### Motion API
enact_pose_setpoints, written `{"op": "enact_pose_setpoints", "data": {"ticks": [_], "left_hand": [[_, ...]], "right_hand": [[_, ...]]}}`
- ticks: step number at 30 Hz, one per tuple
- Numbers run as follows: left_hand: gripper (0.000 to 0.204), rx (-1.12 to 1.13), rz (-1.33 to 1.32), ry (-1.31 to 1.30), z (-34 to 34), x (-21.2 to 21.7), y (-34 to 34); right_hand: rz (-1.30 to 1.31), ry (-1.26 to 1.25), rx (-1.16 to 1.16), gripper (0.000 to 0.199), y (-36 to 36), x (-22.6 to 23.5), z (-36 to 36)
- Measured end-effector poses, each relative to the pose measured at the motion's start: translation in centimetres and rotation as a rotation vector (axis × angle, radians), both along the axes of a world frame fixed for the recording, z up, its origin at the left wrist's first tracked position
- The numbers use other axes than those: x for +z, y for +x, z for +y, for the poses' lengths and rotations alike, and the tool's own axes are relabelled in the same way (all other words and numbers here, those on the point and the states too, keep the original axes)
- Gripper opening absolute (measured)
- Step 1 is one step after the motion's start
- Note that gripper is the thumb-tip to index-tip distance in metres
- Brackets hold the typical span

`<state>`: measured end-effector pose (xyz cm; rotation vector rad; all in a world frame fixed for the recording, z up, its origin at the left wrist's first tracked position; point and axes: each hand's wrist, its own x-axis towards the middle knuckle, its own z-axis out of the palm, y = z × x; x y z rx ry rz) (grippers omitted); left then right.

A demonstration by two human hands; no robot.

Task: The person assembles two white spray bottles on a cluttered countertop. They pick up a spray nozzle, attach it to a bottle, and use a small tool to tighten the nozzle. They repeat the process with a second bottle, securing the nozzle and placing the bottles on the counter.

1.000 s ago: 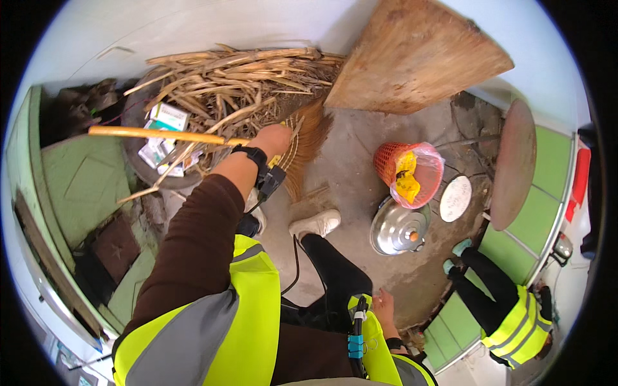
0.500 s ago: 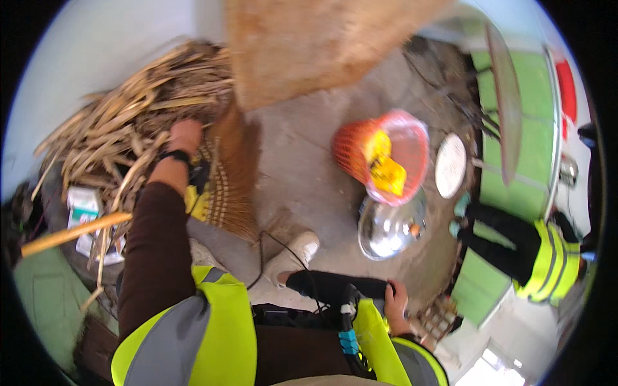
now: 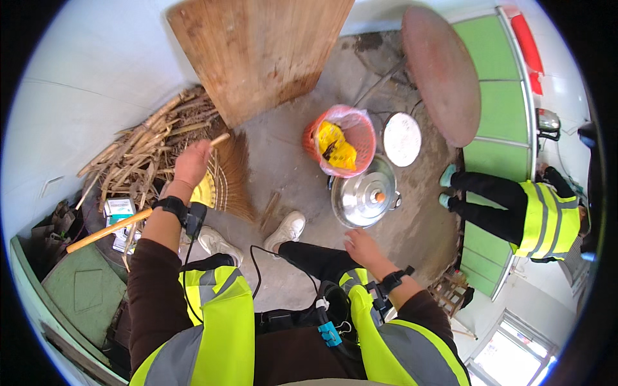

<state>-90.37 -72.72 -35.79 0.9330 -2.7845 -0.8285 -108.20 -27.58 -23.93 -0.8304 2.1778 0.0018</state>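
Observation:
My left hand is closed round a piece of dry stalk, whose pale end sticks out past the fingers. Just beyond it lies a heap of dry stalks. Under my left forearm is a broom with brown bristles and a yellow part; its wooden handle points left. My right hand is raised in front of my right knee, fingers curled in, with nothing visible in them. Nearest to it on the floor is a round shiny metal lid with an orange-brown knob.
An orange-red basket holds a clear liner and yellow bags. Beside it is a white round disc. A wooden board and a brown round tabletop stand beyond. A person in a yellow vest stands by green cabinets at right.
My left hand has come up off the stalk heap with a piece of stalk in it. The right hand has lifted from my leg toward the lid. The view has shifted.

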Motion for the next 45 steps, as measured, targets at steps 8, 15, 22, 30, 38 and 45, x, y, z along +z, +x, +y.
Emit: {"op": "enact_pose_setpoints", "data": {"ticks": [8,15,22,30,38,45], "left_hand": [[0.024,-0.319,0.072,-0.089,3.9,19.4,-0.4],[0.029,-0.4,0.116,-0.102,3.0,31.5,4.0],[0.027,-0.318,0.279,-0.198,-0.3,39.2,11.1],[0.033,0.199,0.475,-0.127,-2.8,44.6,15.8],[0.049,0.373,0.337,-0.371,-1.9,46.3,17.9],[0.058,0.156,-0.062,-0.507,1.7,45.6,18.8]], "right_hand": [[0.448,-0.775,0.594,0.053,1.1,15.3,-23.5],[0.183,-0.286,0.718,0.027,6.6,25.2,-30.3],[0.134,-0.461,0.627,0.038,8.9,32.5,-30.7],[-0.473,-0.697,0.166,0.035,14.3,34.5,-34.4],[-0.921,-0.502,-0.298,0.033,18.0,38.2,-37.2],[-0.846,-0.608,-0.256,0.032,16.7,38.5,-38.7]]}}
